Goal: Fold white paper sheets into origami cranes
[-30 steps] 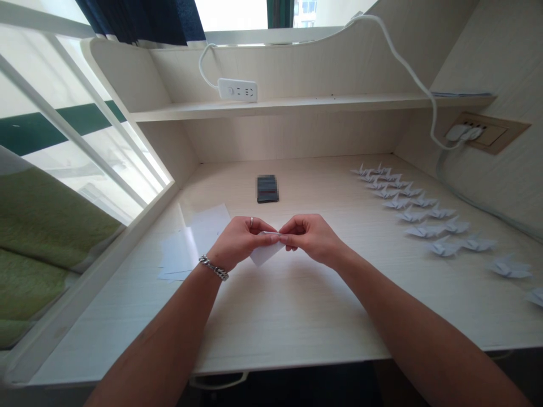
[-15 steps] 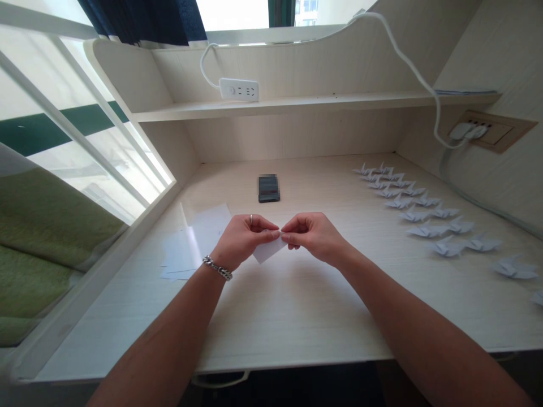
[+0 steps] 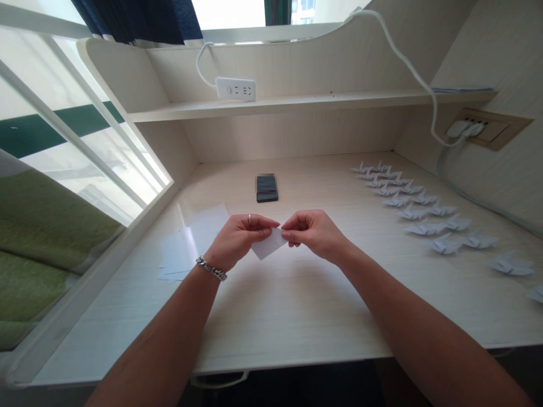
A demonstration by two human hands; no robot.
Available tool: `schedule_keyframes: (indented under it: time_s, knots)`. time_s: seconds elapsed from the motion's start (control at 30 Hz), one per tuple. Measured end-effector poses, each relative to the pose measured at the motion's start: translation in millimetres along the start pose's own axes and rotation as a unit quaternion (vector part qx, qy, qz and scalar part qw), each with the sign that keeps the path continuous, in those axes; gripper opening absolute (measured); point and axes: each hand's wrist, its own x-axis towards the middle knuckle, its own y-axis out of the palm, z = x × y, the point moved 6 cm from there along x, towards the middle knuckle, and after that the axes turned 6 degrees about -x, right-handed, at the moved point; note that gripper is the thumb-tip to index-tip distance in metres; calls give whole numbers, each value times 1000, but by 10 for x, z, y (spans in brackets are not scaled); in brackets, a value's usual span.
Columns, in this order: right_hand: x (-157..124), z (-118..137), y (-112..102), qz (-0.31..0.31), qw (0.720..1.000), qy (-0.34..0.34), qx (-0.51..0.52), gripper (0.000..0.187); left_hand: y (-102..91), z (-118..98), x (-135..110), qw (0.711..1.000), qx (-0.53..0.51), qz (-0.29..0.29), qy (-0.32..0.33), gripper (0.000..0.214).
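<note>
Both my hands meet over the middle of the pale wooden desk point(image 3: 297, 305) and pinch one small folded piece of white paper point(image 3: 268, 245). My left hand point(image 3: 237, 237), with a ring and a chain bracelet, grips the paper's left upper edge with closed fingers. My right hand point(image 3: 314, 233) pinches its right upper corner. The paper hangs tilted between them, just above the desk.
Loose white sheets point(image 3: 190, 243) lie left of my hands. A dark phone point(image 3: 267, 188) rests farther back. Several folded paper cranes point(image 3: 424, 212) stand in two rows on the right. A power strip point(image 3: 235, 89) sits on the shelf; a wall socket point(image 3: 479, 129) is at right.
The paper has tipped so more of its flat face shows below my fingers. Both hands stay pinched on it in nearly the same spot.
</note>
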Motion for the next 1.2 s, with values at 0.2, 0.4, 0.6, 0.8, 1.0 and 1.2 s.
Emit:
schedule_keyframes:
  time_s: [0.2,0.4,0.6,0.8,1.0,1.2]
  knots:
    - [1,-17,-2,1,1000,-1,-4,16,-2,-26,-12,1000,23,-3,10,30]
    - [3,-36,25,12,1000,10,-5,14,-7,-13,-2,999,18,-27,16,34]
    - [1,-52,14,11,1000,10,0,17,18,14,7,995,100,-8,3,33]
    - [-1,-45,17,14,1000,19,4,18,19,23,19,993,114,-20,11,30]
    - [3,-67,58,27,997,23,-68,19,43,38,13,993,120,-3,8,31]
    - [17,-100,86,25,992,-8,-123,22,55,55,14,990,138,7,-11,26]
